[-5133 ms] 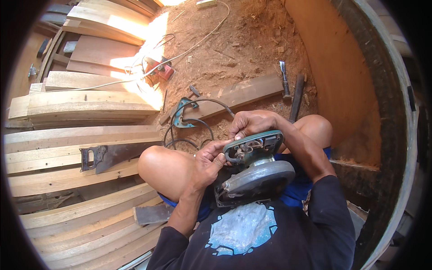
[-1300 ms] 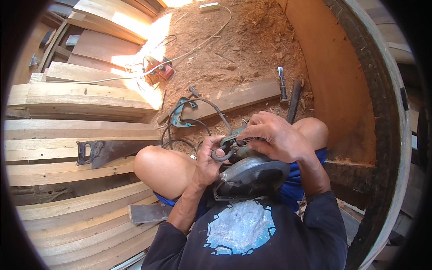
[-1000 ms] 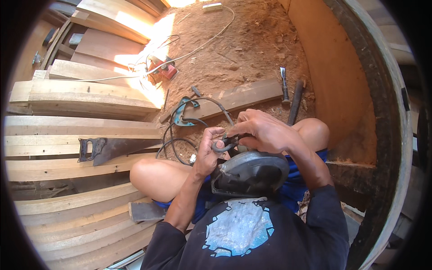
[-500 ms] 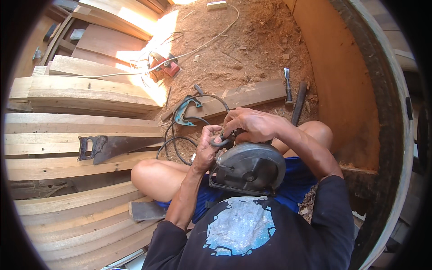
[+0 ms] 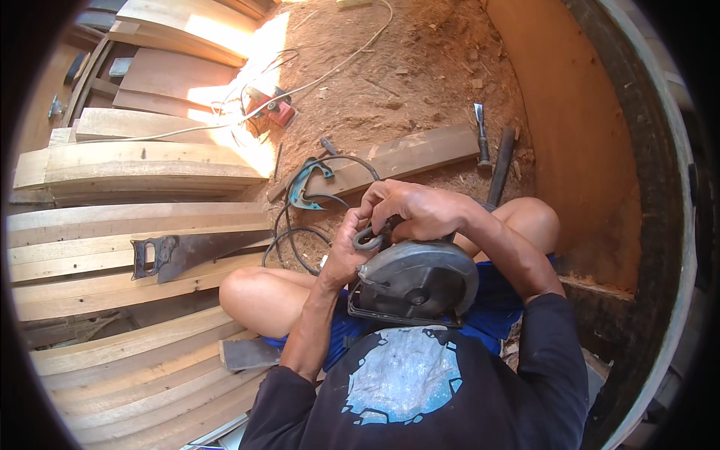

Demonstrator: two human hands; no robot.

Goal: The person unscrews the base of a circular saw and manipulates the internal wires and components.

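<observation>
A circular saw (image 5: 420,285) with a dark round blade guard and flat metal base rests in my lap against my shirt. At its far left end, my left hand (image 5: 346,244) pinches a looped grey cord (image 5: 367,240). My right hand (image 5: 420,210) curls over the same end, its fingertips close to my left fingers; what they grip is hidden beneath them. Just beyond, a teal handle cover (image 5: 301,186) lies separate on the ground, with black cable curling around it. A small dark-handled tool (image 5: 328,147) lies behind the cover.
Wooden beams (image 5: 135,161) are stacked at left, with a handsaw (image 5: 195,251) on them. A plank (image 5: 405,159), a chisel (image 5: 481,139) and a dark bar (image 5: 504,165) lie ahead on sawdust. Farther off sits a red power tool (image 5: 274,109). A brown wooden panel (image 5: 577,135) stands at right.
My fingers have shifted slightly at the saw's end, the right hand's curling more over it. The view has moved a little; the saw stays in my lap.
</observation>
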